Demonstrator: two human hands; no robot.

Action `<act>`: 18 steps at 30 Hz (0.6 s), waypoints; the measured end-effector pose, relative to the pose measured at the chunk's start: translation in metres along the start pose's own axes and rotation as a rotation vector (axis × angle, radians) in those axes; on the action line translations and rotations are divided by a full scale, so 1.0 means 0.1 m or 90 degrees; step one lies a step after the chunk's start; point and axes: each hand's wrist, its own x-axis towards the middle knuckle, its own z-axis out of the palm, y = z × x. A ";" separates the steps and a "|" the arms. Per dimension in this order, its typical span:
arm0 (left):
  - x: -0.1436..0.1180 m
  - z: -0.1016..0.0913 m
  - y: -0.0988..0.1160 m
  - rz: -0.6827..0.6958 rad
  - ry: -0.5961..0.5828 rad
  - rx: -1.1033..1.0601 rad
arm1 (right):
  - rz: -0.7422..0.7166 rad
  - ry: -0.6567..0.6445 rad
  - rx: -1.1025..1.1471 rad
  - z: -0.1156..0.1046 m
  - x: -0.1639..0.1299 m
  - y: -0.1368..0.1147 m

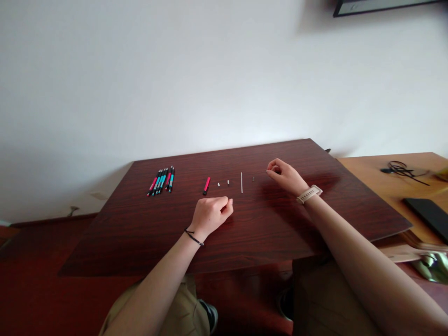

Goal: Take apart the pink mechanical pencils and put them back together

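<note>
My left hand (pixel 211 213) rests on the dark wooden table (pixel 140 233) as a loose fist, nothing visible in it. My right hand (pixel 284 176), a watch on its wrist, lies farther back with its fingertips pinched; whether they hold a tiny part is too small to tell. Between the hands lies a row of pen parts: a pink pen piece (pixel 206 185), two small white bits (pixel 223 183), a thin white refill (pixel 241 182) and a tiny dark piece (pixel 253 178). Several pink and teal pens (pixel 161 180) lie bundled at the back left.
A lighter wooden table (pixel 378 172) adjoins on the right, with a black cable (pixel 401 169) and a dark flat device (pixel 429 212) on it. A white wall stands right behind the table. My knees show under the front edge.
</note>
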 end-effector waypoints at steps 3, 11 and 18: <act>0.00 0.00 -0.01 0.004 0.003 -0.003 | -0.005 -0.003 -0.037 -0.01 0.01 0.04; 0.00 0.01 0.00 0.018 0.018 -0.002 | -0.019 -0.053 -0.090 -0.01 0.03 0.19; 0.01 0.01 0.01 0.020 0.009 -0.002 | -0.091 -0.117 -0.148 0.02 0.04 0.24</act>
